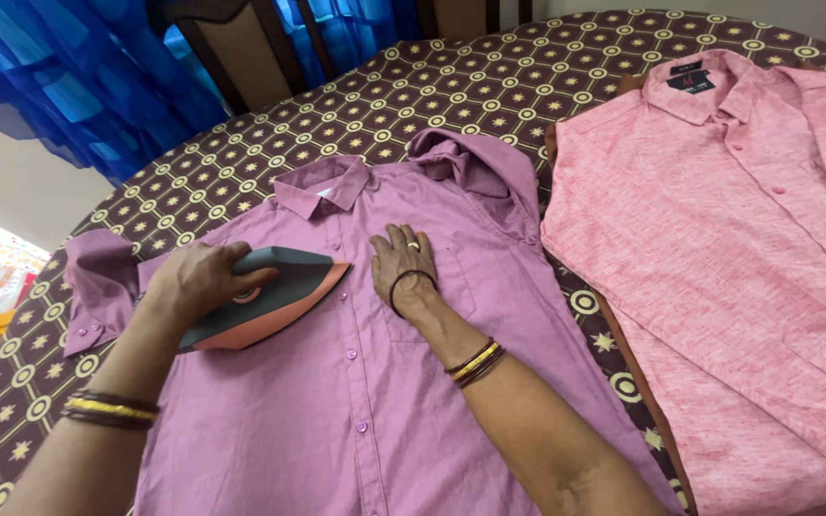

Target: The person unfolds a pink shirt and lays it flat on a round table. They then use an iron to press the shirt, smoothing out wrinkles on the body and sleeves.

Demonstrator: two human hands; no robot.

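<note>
Pressing the iron (265,296) across the mauve shirt (375,382), which is lying buttoned and face-up on the patterned tablecloth (413,96). My left hand (198,279) is wrapping its fingers closed around the handle. My right hand (403,266) is lying flat, fingers slightly spread, holding the fabric taut beside the soleplate. Pink shirt (719,258) is waiting alongside.

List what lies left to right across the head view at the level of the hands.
Left hand gripping the grey-and-orange clothes iron → right hand pressed flat on the mauve button-up shirt → light pink button-up shirt.
</note>
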